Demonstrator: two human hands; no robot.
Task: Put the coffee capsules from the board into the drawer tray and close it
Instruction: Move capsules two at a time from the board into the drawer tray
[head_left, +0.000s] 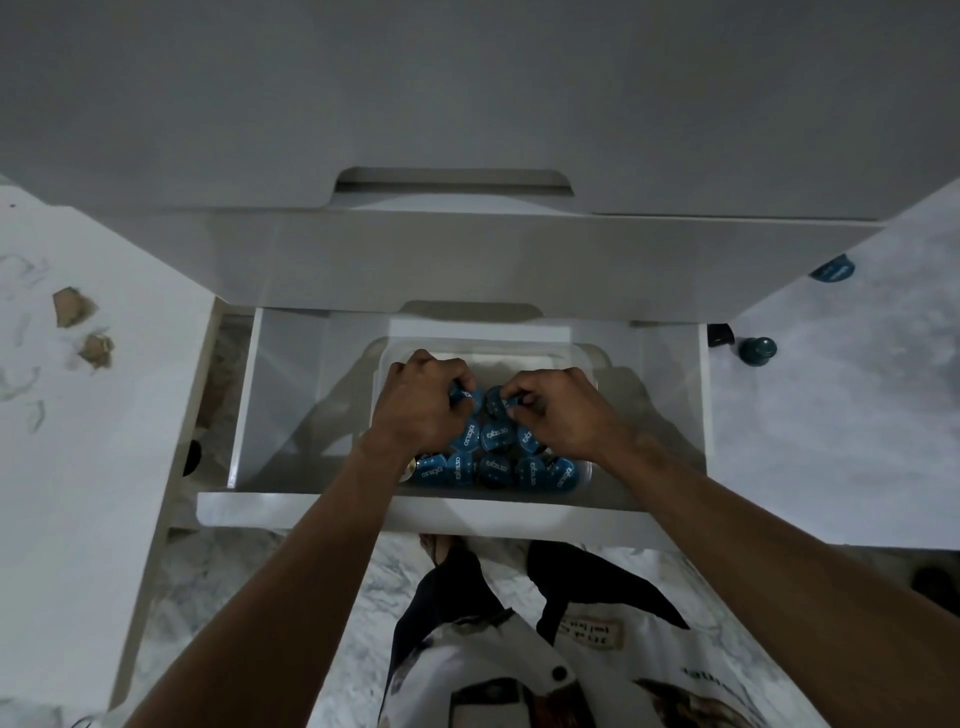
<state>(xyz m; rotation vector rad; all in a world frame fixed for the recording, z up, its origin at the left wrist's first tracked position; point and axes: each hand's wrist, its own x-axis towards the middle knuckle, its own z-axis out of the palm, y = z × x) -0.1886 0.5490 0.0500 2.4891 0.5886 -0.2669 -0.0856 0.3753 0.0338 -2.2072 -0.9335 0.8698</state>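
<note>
A white drawer (467, 512) stands pulled open below me. Inside it sits a clear plastic tray (569, 356) holding several blue coffee capsules (496, 437) with white lettering. Both hands are down in the tray. My left hand (423, 402) pinches a blue capsule (462, 393) near the tray's back row. My right hand (558, 410) pinches another blue capsule (511, 402) right beside it. Two more blue capsules lie on the marble surface to the right, one (831, 270) further back and one (757, 351) nearer the drawer.
A second white drawer front (452, 254) with a handle notch sticks out above the open one. A small black thing (719, 334) lies beside the nearer loose capsule. Brown scraps (72, 306) sit on the marble at left. My legs and feet are below the drawer.
</note>
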